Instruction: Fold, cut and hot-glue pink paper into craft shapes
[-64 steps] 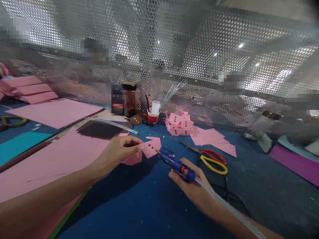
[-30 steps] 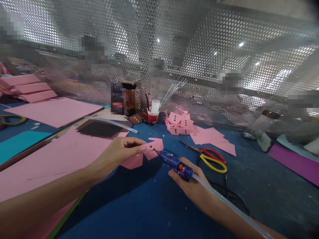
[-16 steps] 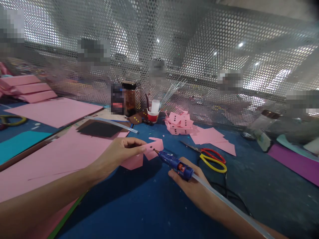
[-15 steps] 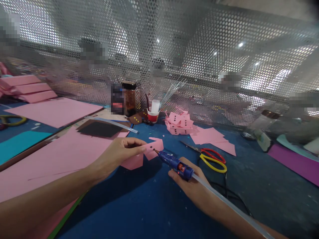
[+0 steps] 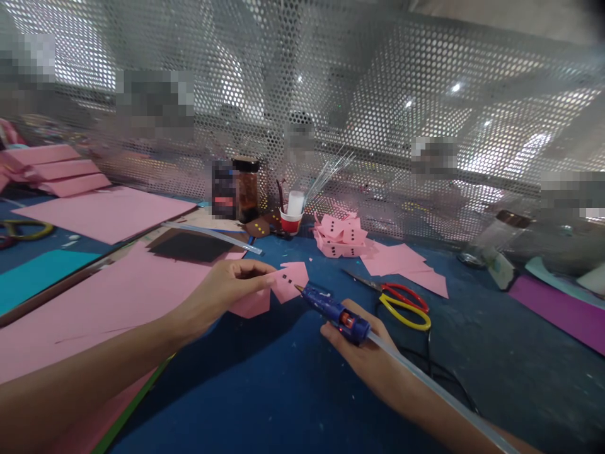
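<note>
My left hand (image 5: pixel 236 287) pinches a folded piece of pink paper (image 5: pixel 293 287) that bears small dark squares. In my right hand (image 5: pixel 362 343) is a blue hot glue gun (image 5: pixel 331 309), with a long clear glue stick (image 5: pixel 425 384) running out of its back. The gun's tip is close to the paper's right part; whether they touch I cannot tell. Scissors with red and yellow handles (image 5: pixel 406 309) lie just beyond my right hand. Behind them sits a pile of pink paper pieces (image 5: pixel 341 234) with similar dark squares.
Pink sheets (image 5: pixel 123 302) and a black piece (image 5: pixel 191 244) cover the left side. A red-and-white cup (image 5: pixel 292 222), a dark-lidded jar (image 5: pixel 247 189) and loose pink sheets (image 5: pixel 401 261) stand or lie farther back. Purple paper (image 5: pixel 558 309) is at right, below a perforated metal screen (image 5: pixel 368 113).
The glue gun's tip has drawn slightly away from the dark squares toward the paper's lower right edge. The pink paper has turned a little, showing more of its dark squares.
</note>
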### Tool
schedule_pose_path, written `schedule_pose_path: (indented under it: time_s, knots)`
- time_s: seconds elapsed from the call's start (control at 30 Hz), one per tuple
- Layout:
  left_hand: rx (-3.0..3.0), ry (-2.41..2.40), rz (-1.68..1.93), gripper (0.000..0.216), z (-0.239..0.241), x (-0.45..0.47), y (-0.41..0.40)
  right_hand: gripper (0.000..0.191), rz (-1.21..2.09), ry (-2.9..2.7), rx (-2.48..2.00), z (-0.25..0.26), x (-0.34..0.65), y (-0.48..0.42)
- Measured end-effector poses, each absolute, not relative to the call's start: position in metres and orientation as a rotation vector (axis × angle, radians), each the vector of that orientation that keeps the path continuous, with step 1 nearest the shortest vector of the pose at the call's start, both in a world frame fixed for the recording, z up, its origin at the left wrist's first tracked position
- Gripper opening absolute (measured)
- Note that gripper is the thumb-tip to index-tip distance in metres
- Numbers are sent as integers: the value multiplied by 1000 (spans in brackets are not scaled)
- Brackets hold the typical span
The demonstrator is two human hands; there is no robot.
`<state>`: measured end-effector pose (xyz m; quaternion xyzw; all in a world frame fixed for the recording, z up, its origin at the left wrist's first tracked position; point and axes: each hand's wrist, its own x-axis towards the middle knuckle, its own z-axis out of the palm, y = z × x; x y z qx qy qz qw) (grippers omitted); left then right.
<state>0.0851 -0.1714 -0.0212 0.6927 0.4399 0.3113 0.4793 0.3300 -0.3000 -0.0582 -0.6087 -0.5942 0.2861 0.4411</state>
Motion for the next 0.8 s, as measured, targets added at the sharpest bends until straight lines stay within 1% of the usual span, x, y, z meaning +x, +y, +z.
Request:
schedule_pose_path:
  time_s: [0.37,0.6,0.8]
  knots:
    - [1719,1063,761,37,-23,85,-171,30,649,-1417,-1525,-74,332,-300]
    - [1699,1061,772,34,-23,84,-170,30,669,-1408,-1534,-74,333,-302]
    - [1703,1062,774,35,-22,85,-171,30,672,-1409,-1555,-75,334,-302]
